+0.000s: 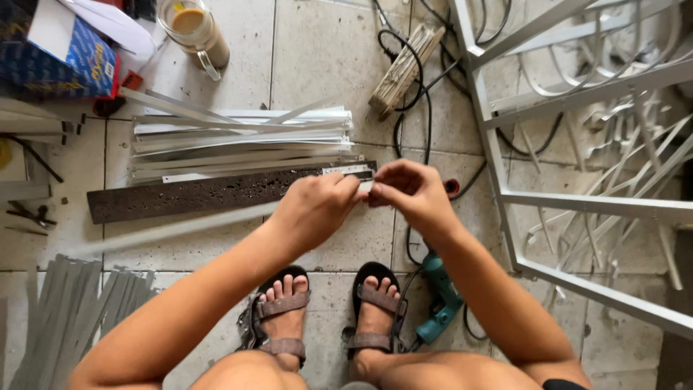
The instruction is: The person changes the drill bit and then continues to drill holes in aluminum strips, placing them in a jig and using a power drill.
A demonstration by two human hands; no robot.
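Floor: pale tiled floor (317,58), cluttered workshop corner, person squatting in sandals and looking down.
Strip: thin grey metal strip (173,230) running from 9 o'clock toward centre, blurred along its length, its near end sitting between the two hands.
Left hand: left hand (314,211) closing around the strip end, fingers curled, clamped on it.
Right hand: right hand (413,193) pinching the same end from the 3 o'clock side, fingertips together on the tip and touching the left hand's fingertips.
Ruler: steel ruler (274,173) lying on a dark rusty bar (216,193) just behind the hands at 12 o'clock.
Stock: cut strips (238,137) piling at 11 o'clock, more strips (72,310) at 8 o'clock.
Around: teal power drill (442,297) at 5 o'clock by the right foot, black cable (426,108) trailing to 1 o'clock, white metal frame (577,202) at 3 o'clock, glass mug (196,30) at 11 o'clock.
Doing it well: judging by the grip, keeping the left hand steady near the end while the right is working the tip, holding the long free end low so it is not whipping, watching the cut edge on fingertips.
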